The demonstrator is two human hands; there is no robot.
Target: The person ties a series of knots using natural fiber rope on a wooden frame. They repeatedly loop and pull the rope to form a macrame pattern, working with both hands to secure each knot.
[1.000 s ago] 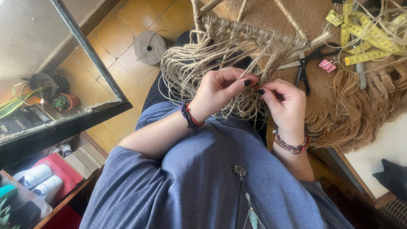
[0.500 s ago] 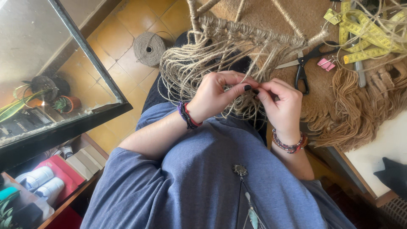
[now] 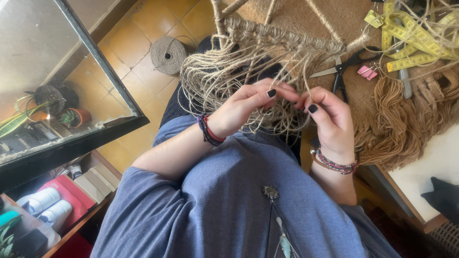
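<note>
Rough jute cords (image 3: 248, 71), tangled, fibrous, pinched in left hand (image 3: 244, 107) and right hand (image 3: 330, 117) grip.

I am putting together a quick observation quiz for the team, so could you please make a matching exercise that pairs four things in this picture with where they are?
Things:
1. spool of twine
2. scissors
3. yellow tape measure
4. loose twine strands

Places:
A. pinched between the fingertips of the left hand and the right hand
B. on the tiled floor
C. at the top right corner, draped in loops
D. on the brown mat, beside pink clips

Pairs: 1-B, 2-D, 3-C, 4-A
</note>
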